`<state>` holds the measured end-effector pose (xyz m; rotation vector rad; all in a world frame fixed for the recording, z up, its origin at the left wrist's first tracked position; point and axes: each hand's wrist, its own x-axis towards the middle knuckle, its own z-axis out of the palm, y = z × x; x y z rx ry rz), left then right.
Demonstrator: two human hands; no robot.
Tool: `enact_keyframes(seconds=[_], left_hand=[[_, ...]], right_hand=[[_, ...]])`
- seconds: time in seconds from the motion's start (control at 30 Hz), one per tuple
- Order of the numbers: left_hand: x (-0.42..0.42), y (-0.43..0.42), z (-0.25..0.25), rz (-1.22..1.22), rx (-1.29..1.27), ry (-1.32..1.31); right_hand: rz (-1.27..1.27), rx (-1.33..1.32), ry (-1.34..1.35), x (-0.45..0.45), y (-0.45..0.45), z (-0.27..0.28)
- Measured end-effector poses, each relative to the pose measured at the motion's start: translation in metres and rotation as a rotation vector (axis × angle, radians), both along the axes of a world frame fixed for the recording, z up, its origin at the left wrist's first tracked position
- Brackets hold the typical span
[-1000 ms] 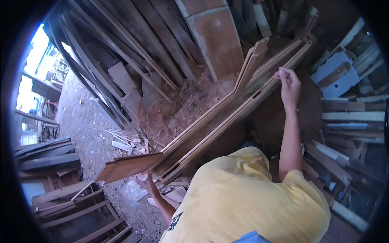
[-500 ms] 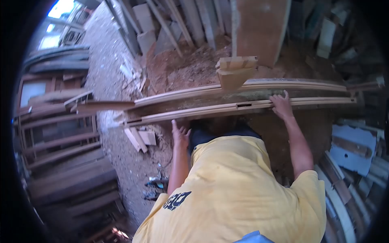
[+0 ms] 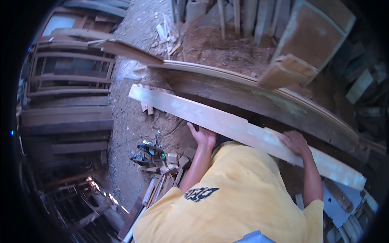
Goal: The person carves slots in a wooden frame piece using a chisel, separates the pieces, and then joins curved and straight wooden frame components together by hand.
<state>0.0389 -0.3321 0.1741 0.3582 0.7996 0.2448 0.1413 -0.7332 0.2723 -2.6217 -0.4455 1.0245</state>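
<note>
A long, pale wooden board [image 3: 219, 117] slants across in front of me, its broad face showing and a notch in its upper edge. My right hand [image 3: 296, 142] grips it right of the middle, fingers over the upper edge. Under the lower edge, my left hand [image 3: 206, 137] supports the board with the palm turned up and the thumb spread away; its fingertips are partly hidden. Beyond the board stands a long wooden beam [image 3: 227, 87] with a pale strip along its top. A short block of joined wood [image 3: 289, 71] sits on that beam.
A dark power tool [image 3: 150, 150] lies on the dirt floor at left, near wood offcuts [image 3: 172, 162]. Wooden frames [image 3: 73, 67] and stacked planks [image 3: 67, 117] line the left side. A white panel [image 3: 342, 200] is at lower right. More boards [image 3: 259, 20] lean at the back.
The board in my hands has turned from its grooved narrow edge to its broad face and come away from the beam, its right end now lower. The camera view has swung too.
</note>
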Motion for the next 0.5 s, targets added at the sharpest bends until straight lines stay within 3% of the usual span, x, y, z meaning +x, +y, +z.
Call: enact_keyframes(seconds=[0.03,0.1,0.13,0.17,0.23,0.27,0.3,0.33,0.4,0.47,0.5], left_hand=[[-0.007,-0.007,0.023,0.058,-0.058,-0.005],[-0.020,-0.010,0.016,0.172,-0.159,-0.037],[-0.023,-0.010,0.000,0.005,-0.148,-0.269],[-0.012,-0.020,-0.021,0.061,-0.260,-0.301],[0.017,-0.042,0.009,0.065,-0.430,-0.356],[0.015,-0.041,-0.015,0.098,-0.432,-0.374],[0.008,-0.036,-0.056,0.055,-0.512,-0.685],[0.007,-0.032,-0.059,-0.005,-0.580,-0.999],[0.000,-0.030,-0.061,0.018,-0.557,-0.880],[-0.012,-0.033,-0.069,0.018,-0.504,-0.691],[-0.017,-0.036,-0.070,0.029,-0.500,-0.702]], right_hand=[[-0.010,0.053,0.136,-0.004,0.001,0.000],[0.029,0.104,0.280,-0.011,0.010,-0.005],[-0.012,0.157,0.478,-0.015,0.015,-0.007],[-0.055,0.200,0.669,-0.018,0.020,-0.009],[-0.047,0.198,0.708,-0.027,0.022,-0.026],[-0.081,0.203,0.757,-0.026,0.021,-0.029],[-0.065,0.220,0.724,-0.023,0.034,-0.004],[-0.049,0.211,0.713,-0.025,0.038,0.002],[-0.170,0.096,0.713,-0.038,0.038,0.007],[-0.058,0.204,0.713,-0.057,0.023,-0.022],[-0.151,0.247,0.648,-0.067,0.017,-0.029]])
